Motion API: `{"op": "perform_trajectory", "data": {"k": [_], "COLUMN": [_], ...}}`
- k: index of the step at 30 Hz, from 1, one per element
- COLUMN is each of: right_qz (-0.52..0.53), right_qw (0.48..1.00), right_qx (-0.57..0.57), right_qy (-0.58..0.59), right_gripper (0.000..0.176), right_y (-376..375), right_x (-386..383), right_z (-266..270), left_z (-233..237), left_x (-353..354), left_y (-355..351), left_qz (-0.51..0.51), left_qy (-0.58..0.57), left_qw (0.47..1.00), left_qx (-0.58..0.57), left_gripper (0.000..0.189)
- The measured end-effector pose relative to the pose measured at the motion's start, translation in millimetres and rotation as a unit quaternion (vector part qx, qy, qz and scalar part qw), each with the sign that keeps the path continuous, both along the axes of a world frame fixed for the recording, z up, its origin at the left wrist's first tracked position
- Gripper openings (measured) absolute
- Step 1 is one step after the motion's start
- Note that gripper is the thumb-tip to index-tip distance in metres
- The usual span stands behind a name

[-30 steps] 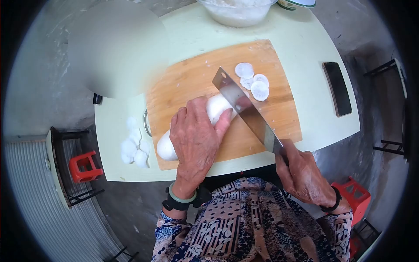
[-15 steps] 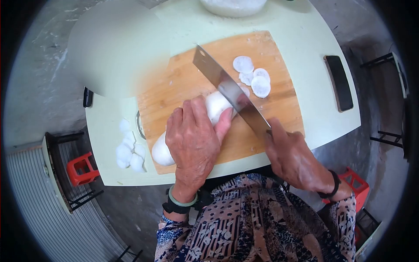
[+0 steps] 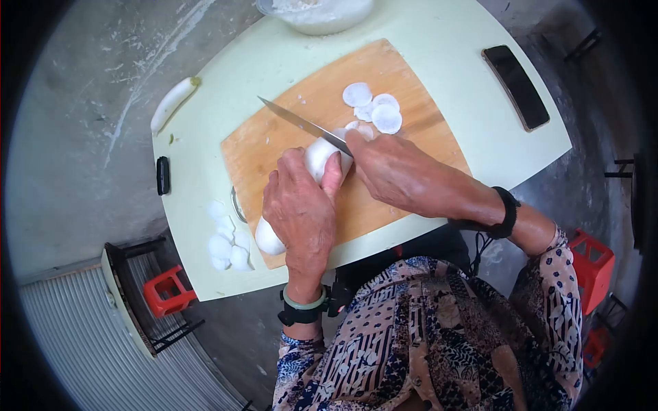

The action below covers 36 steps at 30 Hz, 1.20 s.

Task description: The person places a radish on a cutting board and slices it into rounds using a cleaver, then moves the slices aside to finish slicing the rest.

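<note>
I find several thin round slices (image 3: 387,118) cut; I judge most of the white radish (image 3: 319,159) unsliced. It lies aslant on the board (image 3: 384,68), pale and smooth, knife (image 3: 298,122) at its cut end. My left hand (image 3: 299,205) curves over it, fingers partly closed, thumb against its side. My right hand (image 3: 404,175) is closed round the knife's handle, itself hidden. A second radish (image 3: 175,103) lies whole, uncut.

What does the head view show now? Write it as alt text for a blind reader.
Person's right hand holds a steel-bladed knife at a long white root vegetable, steadied by the left hand on a tan wooden board. Round white slices lie nearby; a black phone rests on the pale green table.
</note>
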State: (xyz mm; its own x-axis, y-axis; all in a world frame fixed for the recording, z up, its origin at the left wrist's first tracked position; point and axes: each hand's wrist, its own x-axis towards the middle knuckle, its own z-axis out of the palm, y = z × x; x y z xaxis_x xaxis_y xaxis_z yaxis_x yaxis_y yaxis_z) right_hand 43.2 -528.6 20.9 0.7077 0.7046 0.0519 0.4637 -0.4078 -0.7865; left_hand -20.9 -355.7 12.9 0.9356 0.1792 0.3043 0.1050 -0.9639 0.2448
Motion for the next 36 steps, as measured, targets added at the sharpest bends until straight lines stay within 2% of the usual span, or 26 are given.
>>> {"op": "perform_trajectory", "data": {"k": [2,4,7,10,13,14,17,27,30,32,36], "right_qz": [-0.007,-0.044,-0.072,-0.098,-0.092,-0.099,-0.092,-0.055,-0.046,-0.012,-0.018], "right_qw": [1.0,0.997,0.994,0.994,0.995,0.991,0.988,0.99,0.982,0.996,0.984], "right_qx": [0.012,-0.054,-0.077,-0.024,0.009,-0.013,-0.018,-0.09,-0.077,-0.087,-0.152], "right_qy": [-0.026,0.02,0.019,-0.028,0.032,0.089,0.124,0.091,0.165,0.034,0.087], "right_gripper": [0.016,0.017,0.019,0.02,0.021,0.021,0.018,0.018,0.019,0.027,0.037], "right_y": [-10.0,-23.7,-41.3,-54.1,-62.2,-62.3,-65.7,-59.3,-55.7,-53.6,-34.0], "right_x": [-4.4,-10.6,-19.6,-35.0,-54.2,-59.7,-70.8,-75.0,-72.3,-70.1,-53.0], "right_z": [2.5,9.2,18.6,19.5,27.1,28.9,39.1,44.6,43.7,32.4,43.7], "left_z": [-0.1,-0.3,1.3,3.5,6.0,6.5,6.7,1.4,-1.1,-0.8,4.2], "left_x": [0.0,-0.5,-0.1,0.4,0.7,0.5,-1.0,2.6,3.9,4.0,6.4], "left_y": [3.1,6.1,8.8,8.1,6.6,5.7,3.0,4.0,6.1,6.0,8.6], "left_qz": [-0.008,-0.015,-0.025,-0.027,-0.033,-0.028,-0.021,-0.035,-0.041,-0.041,-0.037], "left_qy": [-0.004,-0.005,0.007,0.022,0.026,0.03,0.032,0.002,-0.003,-0.006,0.015], "left_qw": [1.0,1.0,1.0,0.999,0.999,0.999,0.999,0.999,0.998,0.998,0.998], "left_qx": [0.004,0.006,-0.008,0.0,0.009,0.006,0.0,0.024,0.043,0.04,0.037], "left_gripper": [0.039,0.039,0.039,0.04,0.04,0.04,0.04,0.043,0.044,0.044,0.044]}}
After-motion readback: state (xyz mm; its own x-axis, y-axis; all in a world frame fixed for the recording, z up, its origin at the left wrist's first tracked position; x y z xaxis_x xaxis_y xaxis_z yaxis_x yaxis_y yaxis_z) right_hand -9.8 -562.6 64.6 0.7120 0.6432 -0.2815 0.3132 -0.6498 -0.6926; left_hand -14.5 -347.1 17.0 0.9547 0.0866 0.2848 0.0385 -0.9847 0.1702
